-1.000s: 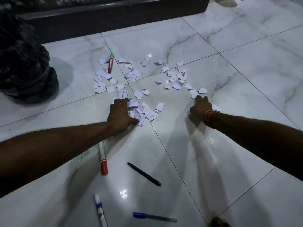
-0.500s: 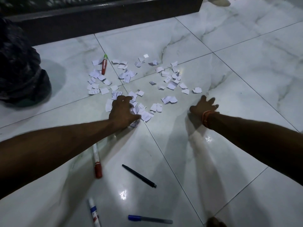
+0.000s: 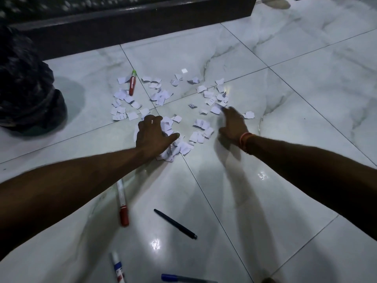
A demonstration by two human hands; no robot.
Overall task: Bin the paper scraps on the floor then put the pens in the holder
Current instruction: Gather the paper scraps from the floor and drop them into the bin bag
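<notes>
White paper scraps (image 3: 161,97) lie scattered over the marble floor (image 3: 306,99). My left hand (image 3: 152,135) presses down on a gathered pile of scraps (image 3: 179,148), fingers curled over them. Over on the right side of the scatter, my right hand (image 3: 231,124) is blurred and reaches flat among scraps (image 3: 201,124). A red pen with a green tip (image 3: 132,83) lies among the far scraps. Nearer me lie a white marker with a red cap (image 3: 122,203), a black pen (image 3: 175,224), a blue-and-white marker (image 3: 118,267) and a blue pen (image 3: 183,278).
A black bin bag (image 3: 26,88) stands at the left on the floor. A dark low ledge (image 3: 142,19) runs along the far side. No pen holder is in view.
My right hand has swept from the right edge of the scatter in toward the middle, pushing scraps leftward. My left hand stays on its pile.
</notes>
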